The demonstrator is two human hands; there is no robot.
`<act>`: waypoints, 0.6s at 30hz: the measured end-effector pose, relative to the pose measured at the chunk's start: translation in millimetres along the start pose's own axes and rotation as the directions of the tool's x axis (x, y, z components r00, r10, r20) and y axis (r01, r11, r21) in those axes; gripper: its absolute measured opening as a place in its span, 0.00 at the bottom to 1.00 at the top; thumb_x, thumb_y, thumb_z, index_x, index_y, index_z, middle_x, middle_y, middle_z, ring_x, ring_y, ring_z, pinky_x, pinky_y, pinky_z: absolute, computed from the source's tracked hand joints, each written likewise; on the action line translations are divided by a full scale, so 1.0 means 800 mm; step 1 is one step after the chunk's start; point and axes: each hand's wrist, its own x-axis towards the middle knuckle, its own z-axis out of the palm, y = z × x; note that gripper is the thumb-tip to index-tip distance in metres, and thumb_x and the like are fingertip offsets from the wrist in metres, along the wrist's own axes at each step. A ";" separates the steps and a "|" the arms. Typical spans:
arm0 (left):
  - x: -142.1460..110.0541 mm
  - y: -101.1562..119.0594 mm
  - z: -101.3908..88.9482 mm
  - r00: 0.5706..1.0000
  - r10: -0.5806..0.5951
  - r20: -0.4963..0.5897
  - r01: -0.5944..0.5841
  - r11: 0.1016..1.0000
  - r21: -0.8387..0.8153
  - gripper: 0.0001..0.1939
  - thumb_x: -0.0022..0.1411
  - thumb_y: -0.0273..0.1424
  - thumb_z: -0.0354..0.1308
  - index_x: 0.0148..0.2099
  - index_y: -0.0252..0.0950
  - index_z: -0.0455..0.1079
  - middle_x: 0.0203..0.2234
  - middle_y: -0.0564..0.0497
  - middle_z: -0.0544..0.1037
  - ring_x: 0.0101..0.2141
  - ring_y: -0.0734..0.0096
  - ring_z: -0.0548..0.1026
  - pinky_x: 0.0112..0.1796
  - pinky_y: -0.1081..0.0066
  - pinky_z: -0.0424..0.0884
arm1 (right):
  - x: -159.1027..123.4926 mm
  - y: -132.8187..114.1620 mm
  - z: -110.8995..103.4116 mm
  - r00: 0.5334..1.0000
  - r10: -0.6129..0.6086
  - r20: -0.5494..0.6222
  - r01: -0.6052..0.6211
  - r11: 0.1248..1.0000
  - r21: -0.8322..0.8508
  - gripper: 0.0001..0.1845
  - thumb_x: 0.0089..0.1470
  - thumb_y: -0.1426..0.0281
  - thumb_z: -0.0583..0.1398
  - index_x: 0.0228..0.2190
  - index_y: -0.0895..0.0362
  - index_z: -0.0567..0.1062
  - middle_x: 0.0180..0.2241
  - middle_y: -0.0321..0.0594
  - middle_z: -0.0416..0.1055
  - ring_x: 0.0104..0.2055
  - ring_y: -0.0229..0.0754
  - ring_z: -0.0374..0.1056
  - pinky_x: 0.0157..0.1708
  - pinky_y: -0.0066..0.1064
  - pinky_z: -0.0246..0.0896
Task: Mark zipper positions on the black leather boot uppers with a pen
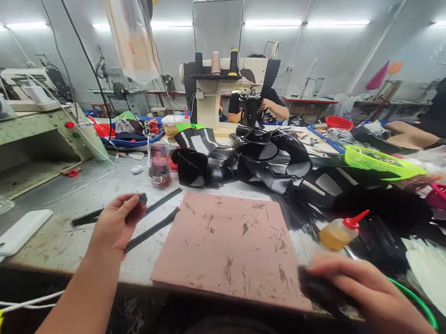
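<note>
Above the left side of the bench, my left hand (120,218) is closed, pinching a small dark piece (143,198) between thumb and fingers. Black strips (154,228) lie on the bench beside and behind this hand. At the front right, my right hand (364,283) is closed on a dark, floppy-looking piece (319,290), blurred by motion. Between the hands lies a pinkish board (224,244) with dark smears. Just beyond my right hand, a squeeze bottle (337,235) of amber liquid with a red nozzle stands tilted.
Black leather pieces (262,165) are heaped behind the board, before a sewing machine (221,95). A jar (160,167) stands left of the heap. A white power bank (17,234) with a cable lies far left. A green basket (385,164) is at right. Another person (277,109) sits beyond the machine.
</note>
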 end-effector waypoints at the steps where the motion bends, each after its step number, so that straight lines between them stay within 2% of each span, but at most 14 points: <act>1: 0.010 0.004 0.015 1.000 0.016 0.022 -0.016 1.000 -0.013 0.08 0.41 0.24 0.63 0.26 0.33 0.67 0.17 0.55 0.73 0.18 0.78 0.71 0.19 0.81 0.69 | 0.019 -0.014 0.014 0.999 0.002 0.047 -0.005 0.998 0.069 0.18 0.44 0.53 0.60 0.26 0.53 0.79 0.31 0.46 0.75 0.35 0.49 0.70 0.38 0.38 0.66; 3: 0.027 0.010 0.046 0.997 0.062 0.050 -0.060 0.997 -0.043 0.09 0.42 0.26 0.63 0.27 0.34 0.66 0.18 0.56 0.73 0.19 0.78 0.72 0.21 0.81 0.69 | 0.051 -0.034 0.039 0.997 -0.020 0.075 0.002 0.975 0.222 0.17 0.42 0.54 0.61 0.27 0.54 0.79 0.32 0.45 0.75 0.35 0.48 0.70 0.38 0.37 0.66; 5: 0.037 0.009 0.074 0.985 0.148 0.092 -0.142 0.987 -0.070 0.11 0.42 0.28 0.63 0.31 0.36 0.67 0.21 0.56 0.74 0.22 0.78 0.74 0.21 0.82 0.68 | 0.072 -0.040 0.059 0.996 -0.019 0.088 -0.012 0.940 0.341 0.17 0.40 0.55 0.62 0.29 0.54 0.79 0.32 0.43 0.75 0.33 0.45 0.70 0.35 0.35 0.66; 7: 0.036 -0.007 0.094 0.958 0.238 0.162 -0.236 0.971 -0.031 0.14 0.44 0.32 0.62 0.36 0.37 0.68 0.26 0.55 0.75 0.25 0.77 0.75 0.23 0.81 0.68 | 0.082 -0.030 0.073 0.993 0.019 0.113 -0.059 0.929 0.364 0.16 0.38 0.58 0.63 0.29 0.55 0.78 0.29 0.41 0.73 0.30 0.41 0.68 0.32 0.33 0.65; 9: 0.025 -0.040 0.105 0.936 0.242 0.255 -0.275 0.956 0.103 0.15 0.48 0.37 0.58 0.39 0.37 0.69 0.29 0.54 0.76 0.29 0.75 0.75 0.27 0.78 0.69 | 0.082 -0.006 0.081 0.985 0.086 0.150 -0.130 0.941 0.313 0.13 0.38 0.62 0.63 0.28 0.56 0.76 0.27 0.38 0.71 0.27 0.37 0.65 0.30 0.31 0.64; 12: -0.002 -0.107 0.103 0.924 0.117 0.363 -0.216 0.945 0.246 0.16 0.48 0.39 0.57 0.38 0.35 0.72 0.28 0.50 0.76 0.30 0.69 0.75 0.28 0.72 0.70 | 0.071 0.042 0.083 0.949 0.212 0.235 -0.256 0.950 0.176 0.16 0.40 0.63 0.60 0.34 0.54 0.73 0.32 0.38 0.69 0.26 0.35 0.63 0.28 0.30 0.63; 14: -0.018 -0.146 0.093 0.907 0.021 0.422 -0.176 0.926 0.334 0.13 0.46 0.38 0.59 0.32 0.35 0.74 0.25 0.49 0.77 0.29 0.65 0.75 0.28 0.69 0.70 | 0.061 0.070 0.080 0.923 0.271 0.274 -0.289 0.957 0.025 0.18 0.43 0.63 0.57 0.38 0.53 0.71 0.36 0.39 0.69 0.28 0.38 0.64 0.29 0.32 0.63; 16: -0.028 -0.169 0.083 0.891 -0.043 0.452 -0.154 0.908 0.389 0.11 0.46 0.38 0.59 0.29 0.36 0.75 0.26 0.49 0.77 0.31 0.64 0.75 0.32 0.68 0.70 | 0.054 0.087 0.073 0.928 0.252 0.275 -0.218 0.964 -0.149 0.15 0.47 0.61 0.54 0.36 0.53 0.72 0.36 0.41 0.68 0.34 0.43 0.66 0.36 0.36 0.63; 18: -0.030 -0.176 0.075 0.886 -0.082 0.456 -0.131 0.900 0.416 0.11 0.47 0.39 0.58 0.29 0.37 0.75 0.27 0.50 0.77 0.33 0.64 0.74 0.34 0.68 0.70 | 0.054 0.092 0.066 0.956 0.174 0.238 -0.102 0.953 -0.286 0.17 0.51 0.59 0.49 0.30 0.54 0.73 0.38 0.44 0.67 0.41 0.47 0.65 0.44 0.40 0.59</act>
